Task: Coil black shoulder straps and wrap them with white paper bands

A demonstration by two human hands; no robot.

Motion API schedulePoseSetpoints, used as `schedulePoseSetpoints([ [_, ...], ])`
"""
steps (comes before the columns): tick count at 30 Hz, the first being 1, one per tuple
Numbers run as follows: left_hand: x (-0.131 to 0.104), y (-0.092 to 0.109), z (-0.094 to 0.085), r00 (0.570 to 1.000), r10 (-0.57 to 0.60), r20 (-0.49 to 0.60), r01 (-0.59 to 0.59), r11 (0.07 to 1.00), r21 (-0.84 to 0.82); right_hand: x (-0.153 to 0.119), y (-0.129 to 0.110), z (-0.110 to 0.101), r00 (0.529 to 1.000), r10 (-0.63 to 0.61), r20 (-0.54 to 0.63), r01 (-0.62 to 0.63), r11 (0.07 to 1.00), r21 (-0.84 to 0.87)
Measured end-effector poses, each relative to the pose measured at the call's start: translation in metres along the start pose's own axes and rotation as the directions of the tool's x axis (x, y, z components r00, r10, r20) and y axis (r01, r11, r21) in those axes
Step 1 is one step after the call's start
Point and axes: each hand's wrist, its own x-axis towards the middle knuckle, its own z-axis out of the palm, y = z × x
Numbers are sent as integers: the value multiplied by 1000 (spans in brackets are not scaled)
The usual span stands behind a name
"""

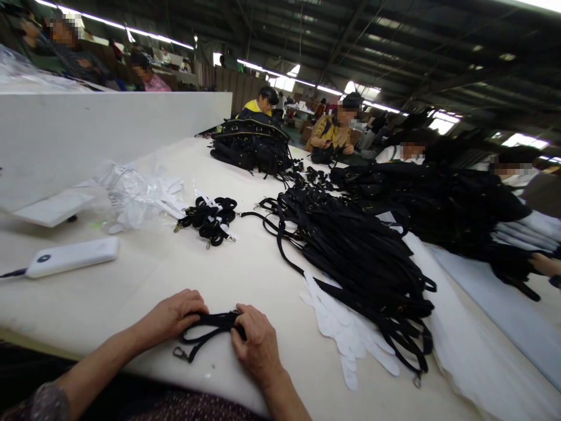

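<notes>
A black strap (214, 320) lies in folded loops near the front edge of the table, stretched between my hands. My left hand (177, 313) closes on its left end, fingers curled over the loops. At the other end my right hand (256, 339) grips the folds, thumb bent underneath. A metal snap hook (180, 352) on the strap rests on the table below my left hand. Farther back lies a cluster of coiled black straps (210, 219) with metal hooks and white bands. To the right spreads a large heap of long black straps (350, 245).
White paper strips (337, 327) lie partly under the strap heap. Clear plastic bags (135, 196), a white handheld device (74, 257) and a white plate (55, 207) sit at left beside an upright panel (105, 128). Black bags (252, 146) are piled behind; several people work around the table.
</notes>
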Motion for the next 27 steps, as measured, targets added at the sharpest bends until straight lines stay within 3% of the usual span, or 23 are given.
schedulePoseSetpoints([
  [6, -10, 19, -5, 998, -53, -18, 54, 995, 85, 4, -1, -1, 999, 49, 15, -49, 999, 14],
  [11, -8, 40, 24, 983, -37, -178, 79, 969, 235, 3, 0, -1, 998, 62, 28, -62, 998, 15],
  [16, 0, 19, 61, 984, -37, -174, 72, 977, 199, -7, 5, 1, 998, 36, 57, -34, 998, -46],
  [20, 11, -3, 69, 992, -10, -129, 33, 984, 175, -10, 11, -3, 994, 22, 109, -10, 994, -105],
  [27, 20, 12, 75, 994, 50, -100, -30, 981, 190, -18, 11, -25, 993, 25, 118, -11, 993, -121],
])
